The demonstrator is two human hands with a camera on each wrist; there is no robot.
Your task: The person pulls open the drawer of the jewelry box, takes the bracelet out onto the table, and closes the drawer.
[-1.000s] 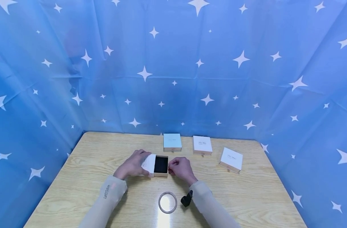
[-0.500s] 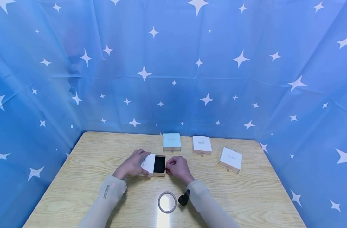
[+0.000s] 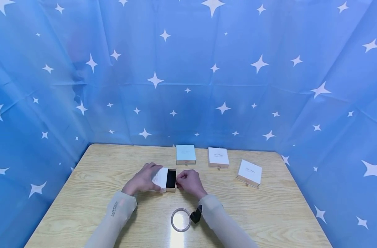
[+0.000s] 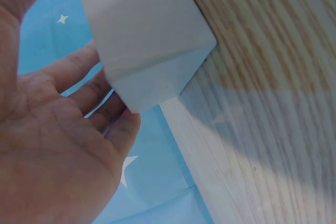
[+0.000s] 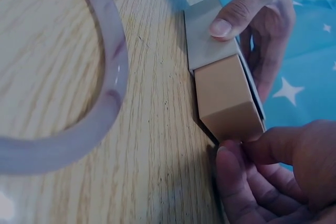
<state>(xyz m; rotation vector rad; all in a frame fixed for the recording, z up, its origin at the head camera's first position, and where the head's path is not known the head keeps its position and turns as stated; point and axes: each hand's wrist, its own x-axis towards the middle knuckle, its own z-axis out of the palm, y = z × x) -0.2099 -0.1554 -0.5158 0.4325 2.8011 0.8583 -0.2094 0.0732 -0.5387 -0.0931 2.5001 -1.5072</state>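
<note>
A white drawer-style gift box [image 3: 159, 178] lies on the table with its drawer [image 5: 226, 93] partly out to the right. Black padding [image 3: 171, 179] lines the drawer. My left hand [image 3: 143, 178] grips the box's white sleeve [image 4: 152, 24], thumb on the near side and fingers on the far side. At the drawer's outer end, the thumb and curled fingertips of my right hand [image 3: 189, 182] come together against its face; whatever they pinch there is hidden. A pale bangle with purplish streaks [image 5: 113, 72] lies flat on the table, nearer to me.
Behind the hands stand a light blue box [image 3: 186, 154] and a white box [image 3: 218, 157]. Another white box [image 3: 249, 173] sits angled farther right. A blue star-patterned cloth [image 3: 188, 86] hangs around the wooden table [image 3: 92, 179].
The drawer has slid left, farther into its sleeve, and my right hand has moved left with it. My left hand keeps its grip on the sleeve. The bangle stays put.
</note>
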